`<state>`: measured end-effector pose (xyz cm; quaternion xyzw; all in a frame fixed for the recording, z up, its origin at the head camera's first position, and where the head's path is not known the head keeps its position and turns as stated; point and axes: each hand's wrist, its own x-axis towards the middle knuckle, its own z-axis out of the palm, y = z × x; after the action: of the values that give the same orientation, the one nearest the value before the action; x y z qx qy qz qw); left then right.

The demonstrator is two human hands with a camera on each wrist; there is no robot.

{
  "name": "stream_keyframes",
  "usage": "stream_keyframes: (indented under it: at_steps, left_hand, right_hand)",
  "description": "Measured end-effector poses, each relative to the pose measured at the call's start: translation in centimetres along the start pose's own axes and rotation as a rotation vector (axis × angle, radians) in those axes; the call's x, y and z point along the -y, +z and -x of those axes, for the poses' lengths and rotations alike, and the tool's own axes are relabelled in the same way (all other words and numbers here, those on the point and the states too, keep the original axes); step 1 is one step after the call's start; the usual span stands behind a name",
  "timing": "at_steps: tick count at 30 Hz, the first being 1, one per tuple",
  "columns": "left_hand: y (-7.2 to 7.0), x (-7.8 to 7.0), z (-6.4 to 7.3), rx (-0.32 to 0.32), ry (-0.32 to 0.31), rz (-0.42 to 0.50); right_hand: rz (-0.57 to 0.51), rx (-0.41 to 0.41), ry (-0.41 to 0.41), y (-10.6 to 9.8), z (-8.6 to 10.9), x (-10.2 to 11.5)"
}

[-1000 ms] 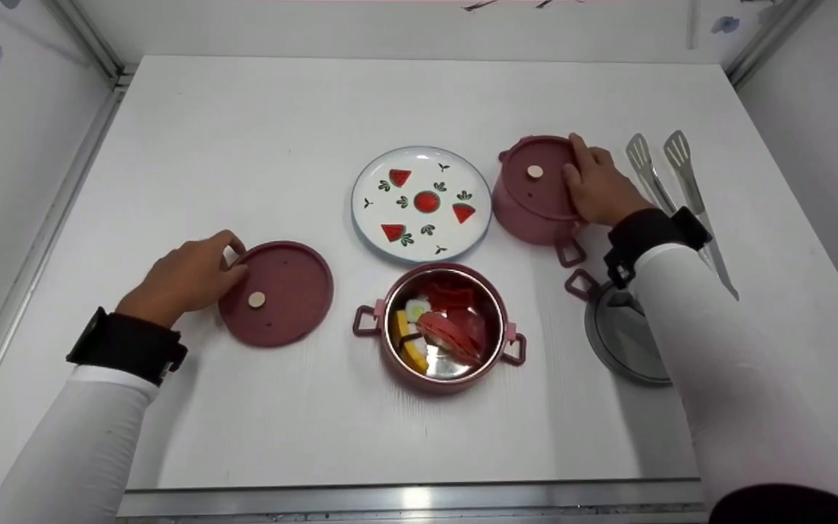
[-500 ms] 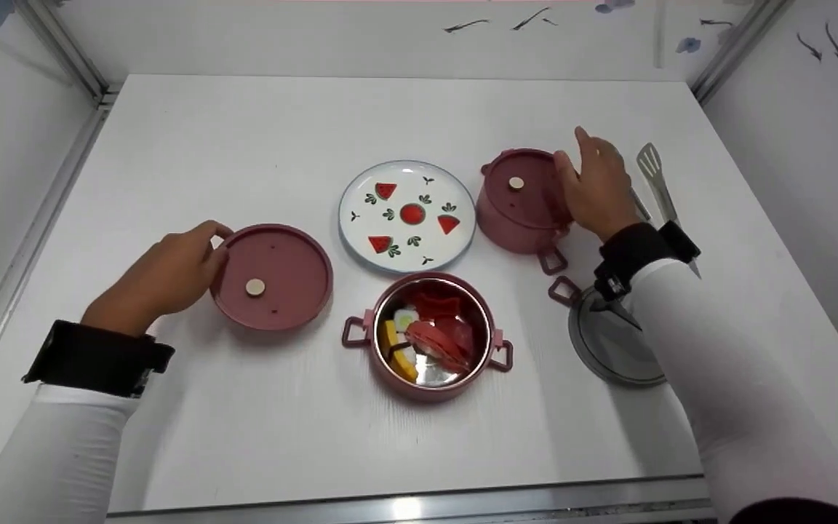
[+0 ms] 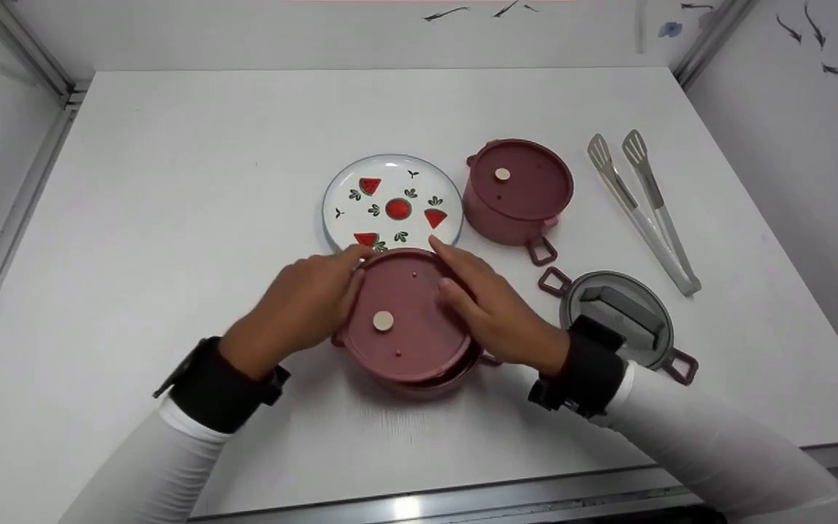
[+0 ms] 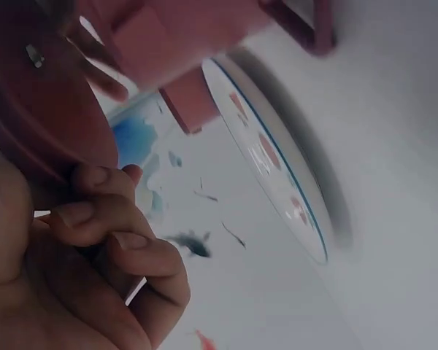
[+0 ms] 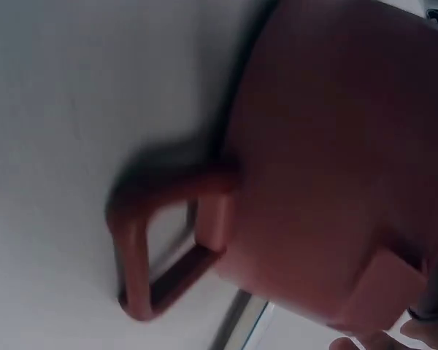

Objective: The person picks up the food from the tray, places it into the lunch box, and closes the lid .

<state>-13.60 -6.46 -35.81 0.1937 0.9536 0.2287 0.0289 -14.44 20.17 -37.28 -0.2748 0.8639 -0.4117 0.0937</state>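
In the head view my left hand [image 3: 292, 309] grips the left edge of a maroon lid [image 3: 423, 313] with a cream knob. The lid lies tilted over the maroon pot [image 3: 423, 391], leaving a gap at the front right rim; the pot's contents are covered. Curled fingertips of that hand hold the lid's edge [image 4: 51, 109] in the left wrist view. My right hand [image 3: 503, 313] is at the lid's right side, its index finger stretched out and thumb over the edge. The pot's wall [image 5: 314, 160] and loop handle fill much of the right wrist view.
Just behind the pot stands a white plate [image 3: 388, 182] with watermelon pictures. A second maroon pot [image 3: 506, 218] wears its lid at the plate's right. Metal tongs [image 3: 648, 211] and a grey round piece [image 3: 626, 313] with two loop handles lie at the right.
My left hand has carried the lid rightward from the table onto the open pot. My right hand has left the other lidded pot and come over to this lid's right side.
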Motion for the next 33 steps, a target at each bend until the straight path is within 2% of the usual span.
stream_keyframes:
  at_steps: [3,8,13,15,17,21,24,27,33]
  left_hand:
    - [1.2,-1.2,-0.4,-0.026,0.032,-0.032]
    - [2.8,-1.8,-0.6,-0.076,0.064,-0.072]
    - [3.5,-1.8,-0.3,-0.204,0.117,-0.194]
    - [3.7,-1.9,-0.2,-0.241,0.11,-0.243]
    - [4.0,-2.2,-0.1,-0.24,0.085,-0.248]
    - [4.6,-2.9,0.2,-0.185,0.048,-0.159]
    - [5.3,-3.0,0.3,-0.148,0.052,-0.115]
    - [5.9,-2.9,0.2,-0.121,0.059,-0.11]
    - [6.2,-2.7,0.0,-0.078,0.063,-0.109]
  right_hand:
    - [-0.012,0.016,0.018,0.5,0.6,-0.6]
    - [-0.008,0.02,0.03,0.9,1.2,-1.8]
    - [0.021,0.035,0.016,1.2,1.1,-2.0]
    - [0.04,0.039,0.016,1.2,1.1,-1.9]
    - [0.07,0.041,0.033,1.2,1.0,-1.5]
    - [0.126,-0.015,0.046,1.5,0.7,-0.8]
    - [0.182,-0.055,0.02,2.0,0.1,-0.6]
    - [0.26,-0.065,0.004,2.5,-0.3,-0.6]
    - [0.337,-0.06,0.019,2.9,-0.3,-0.8]
